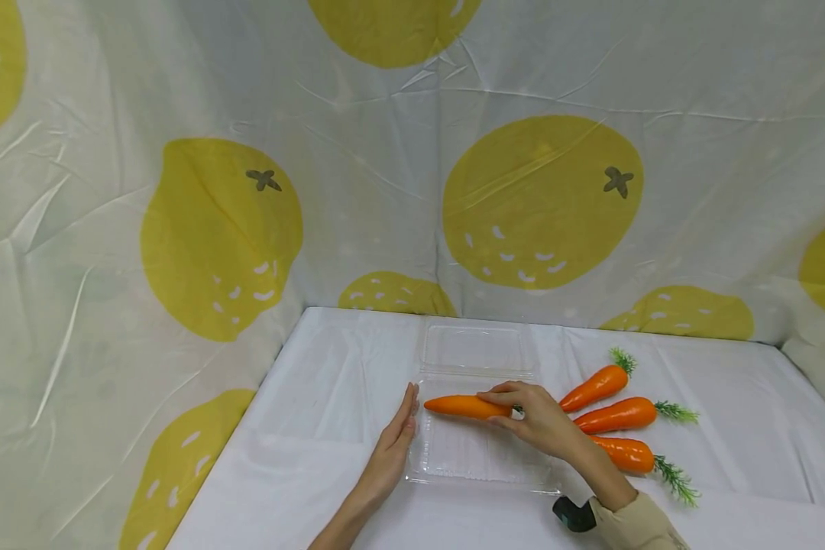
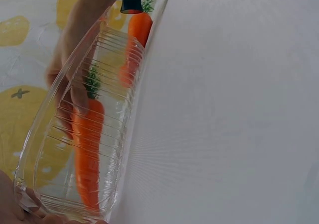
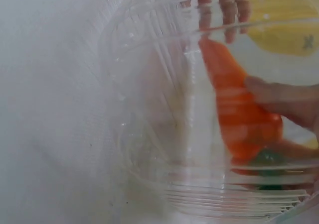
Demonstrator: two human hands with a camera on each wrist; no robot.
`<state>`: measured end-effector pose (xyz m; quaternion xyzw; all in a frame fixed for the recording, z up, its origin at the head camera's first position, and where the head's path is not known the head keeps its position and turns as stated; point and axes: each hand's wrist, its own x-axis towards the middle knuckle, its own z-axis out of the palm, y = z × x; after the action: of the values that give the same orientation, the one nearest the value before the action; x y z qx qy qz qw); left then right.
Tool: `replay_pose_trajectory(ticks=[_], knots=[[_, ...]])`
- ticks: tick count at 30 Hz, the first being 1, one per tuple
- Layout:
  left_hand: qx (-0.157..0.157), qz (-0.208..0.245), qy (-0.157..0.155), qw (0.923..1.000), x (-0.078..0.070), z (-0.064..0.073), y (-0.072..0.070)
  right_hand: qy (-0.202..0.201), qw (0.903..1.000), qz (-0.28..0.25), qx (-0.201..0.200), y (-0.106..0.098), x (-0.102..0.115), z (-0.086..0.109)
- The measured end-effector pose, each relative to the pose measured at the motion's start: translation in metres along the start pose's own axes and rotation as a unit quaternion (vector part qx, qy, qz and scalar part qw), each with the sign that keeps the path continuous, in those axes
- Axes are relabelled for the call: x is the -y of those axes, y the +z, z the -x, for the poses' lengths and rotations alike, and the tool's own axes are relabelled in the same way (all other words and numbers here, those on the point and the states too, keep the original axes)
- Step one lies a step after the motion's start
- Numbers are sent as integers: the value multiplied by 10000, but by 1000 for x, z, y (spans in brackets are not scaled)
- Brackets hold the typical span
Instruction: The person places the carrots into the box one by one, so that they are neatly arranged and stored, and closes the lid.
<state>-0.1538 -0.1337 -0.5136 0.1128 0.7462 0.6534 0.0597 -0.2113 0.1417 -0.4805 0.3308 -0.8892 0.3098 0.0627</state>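
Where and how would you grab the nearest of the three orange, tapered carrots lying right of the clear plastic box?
Likely around the thick end of that orange carrot, just short of its feathery green top, from above and the right. That end is widest and faces away from the clear plastic box; the narrowing end points left, hidden behind the right arm in the head view.

Orange carrots (image 1: 619, 415), yellow lemon-print curtain (image 1: 371, 191), white tablecloth (image 1: 330, 389)

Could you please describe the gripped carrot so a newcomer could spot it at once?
On the white table lies an open, clear plastic container. At its nearer half, the right hand grips the orange carrot, tip toward the left hand; no hand grips the three carrots to its right.
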Motion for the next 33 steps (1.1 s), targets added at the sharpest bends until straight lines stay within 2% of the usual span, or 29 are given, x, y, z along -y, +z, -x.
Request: replay_pose_trajectory(ticks=[10,14,28,33], knots=[[16,15,13,10000,1,0,0,222,9993,-116,291,0,-1,-3],[19,23,5,10000,0,0,0,246,9993,-41,295,1,-1,-3],[-31,-35,-61,10000,0,2,1,675,9937,849,270,9,8,-4],[-27,-77,-96,9999,0,0,0,669,9932,946,128,11,9,-4]])
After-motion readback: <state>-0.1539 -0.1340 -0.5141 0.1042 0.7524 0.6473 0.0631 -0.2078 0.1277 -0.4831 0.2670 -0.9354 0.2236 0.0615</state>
